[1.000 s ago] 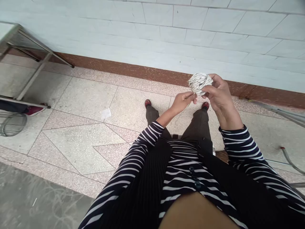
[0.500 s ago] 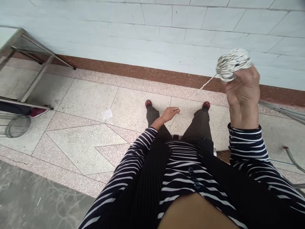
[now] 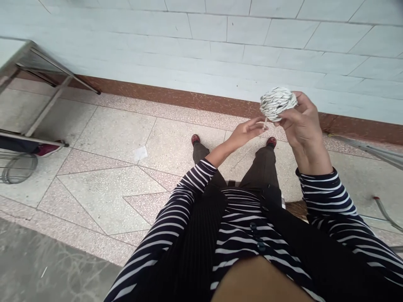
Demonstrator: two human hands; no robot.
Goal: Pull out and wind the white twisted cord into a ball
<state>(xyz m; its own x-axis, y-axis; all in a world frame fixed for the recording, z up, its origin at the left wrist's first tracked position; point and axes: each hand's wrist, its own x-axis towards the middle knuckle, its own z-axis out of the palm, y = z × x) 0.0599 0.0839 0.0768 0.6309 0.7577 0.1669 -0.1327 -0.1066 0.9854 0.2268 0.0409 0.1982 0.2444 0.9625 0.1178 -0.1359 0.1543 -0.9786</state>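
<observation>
A ball of white cord with dark flecks (image 3: pixel 277 102) is gripped in my right hand (image 3: pixel 304 126), its fingers and thumb closed around the right side of the ball. Close to the ball's lower left, my left hand (image 3: pixel 247 132) has its fingertips at the short loose end of the cord (image 3: pixel 265 123). The fingers look closed on that end, though the exact hold is small and partly hidden. Both hands are in front of me above the floor, nearly touching each other.
A pale tiled wall (image 3: pixel 214 50) faces me. At the left stands a metal-framed table (image 3: pixel 50 105), with a person's red shoe (image 3: pixel 48 149) and a wire rack (image 3: pixel 19 167) below. White paper (image 3: pixel 140 153) lies on the floor. Metal legs (image 3: pixel 371 147) are at the right.
The ball of cord in my right hand has come down and left. My left hand has moved up and right toward it, and the stretched cord between them is now short.
</observation>
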